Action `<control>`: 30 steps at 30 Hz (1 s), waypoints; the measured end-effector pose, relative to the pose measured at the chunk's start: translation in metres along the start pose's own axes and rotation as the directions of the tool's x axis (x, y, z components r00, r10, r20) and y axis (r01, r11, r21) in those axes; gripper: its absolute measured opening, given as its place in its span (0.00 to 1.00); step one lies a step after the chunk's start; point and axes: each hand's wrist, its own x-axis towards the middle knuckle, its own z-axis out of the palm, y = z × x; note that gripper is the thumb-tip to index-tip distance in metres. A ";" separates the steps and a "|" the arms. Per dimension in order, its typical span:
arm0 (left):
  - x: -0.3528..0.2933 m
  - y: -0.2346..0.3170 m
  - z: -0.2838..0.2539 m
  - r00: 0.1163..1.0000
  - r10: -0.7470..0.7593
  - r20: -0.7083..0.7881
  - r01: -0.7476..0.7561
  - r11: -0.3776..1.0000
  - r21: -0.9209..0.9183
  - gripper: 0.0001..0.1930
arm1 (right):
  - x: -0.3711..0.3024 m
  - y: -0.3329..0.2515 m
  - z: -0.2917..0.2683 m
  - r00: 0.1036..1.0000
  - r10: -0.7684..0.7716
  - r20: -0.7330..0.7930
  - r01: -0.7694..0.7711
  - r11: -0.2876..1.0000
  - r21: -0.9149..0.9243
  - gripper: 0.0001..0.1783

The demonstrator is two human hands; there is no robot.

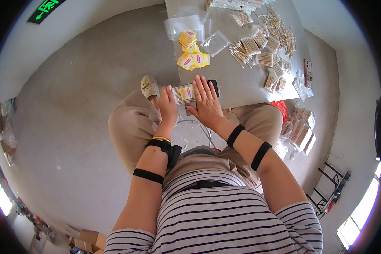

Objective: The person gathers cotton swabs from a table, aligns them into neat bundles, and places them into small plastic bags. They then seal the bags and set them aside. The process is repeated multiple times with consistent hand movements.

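At the table's near edge, my left hand (168, 103) is closed on the left end of a clear bag of cotton swabs (177, 97). A small yellow card (186, 93) lies inside it, on top of the swabs. My right hand (205, 101) rests across the bag's right end, its fingers straight and flat and its thumb apart. Past those fingers shows part of a black flat object (216, 86), mostly covered by the hand. Beyond my hands lie a loose pile of yellow cards (193, 60) and a stack of clear plastic bags (184, 28).
Bundles of cotton swabs (264, 59) and a heap of loose swabs (283, 34) cover the right of the grey table (237, 91). A single clear bag (216, 43) lies beside the cards. Stacked swab packs (299, 129) and a red bag (279, 108) are below the table's right side.
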 end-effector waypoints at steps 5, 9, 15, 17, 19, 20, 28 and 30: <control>0.001 -0.008 0.001 0.999 0.035 -0.022 -0.033 0.996 0.086 0.22 | -0.002 0.001 0.000 1.000 0.000 -0.008 0.000 1.000 0.008 0.57; 0.003 -0.030 0.002 0.997 -0.055 -0.063 0.052 0.998 -0.045 0.21 | -0.001 -0.001 -0.002 0.999 -0.021 -0.035 0.023 0.998 0.060 0.56; 0.002 -0.002 -0.022 0.936 -0.337 -0.105 0.263 0.865 -0.428 0.19 | -0.002 0.005 -0.002 0.999 -0.020 -0.041 0.023 0.997 0.071 0.54; 0.001 0.011 -0.029 0.903 -0.398 -0.163 0.287 0.840 -0.460 0.19 | -0.003 0.010 -0.001 0.999 -0.021 -0.042 0.023 0.998 0.061 0.53; 0.003 0.018 -0.040 0.876 -0.449 -0.177 0.307 0.801 -0.515 0.18 | -0.006 0.012 -0.006 1.000 -0.012 -0.019 0.012 0.999 0.038 0.52; 0.005 0.016 -0.047 0.896 -0.400 -0.194 0.258 0.823 -0.506 0.18 | -0.010 0.013 -0.009 1.000 -0.001 -0.008 0.001 1.000 0.025 0.51; 0.005 0.084 -0.021 0.990 0.135 -0.040 -0.141 0.959 -0.248 0.14 | -0.038 0.078 -0.021 0.869 0.390 -0.305 -0.301 0.905 0.299 0.33; 0.001 0.113 0.005 0.934 0.348 0.082 -0.332 0.930 -0.160 0.10 | -0.041 0.099 -0.025 0.757 0.498 -0.424 -0.372 0.861 0.346 0.25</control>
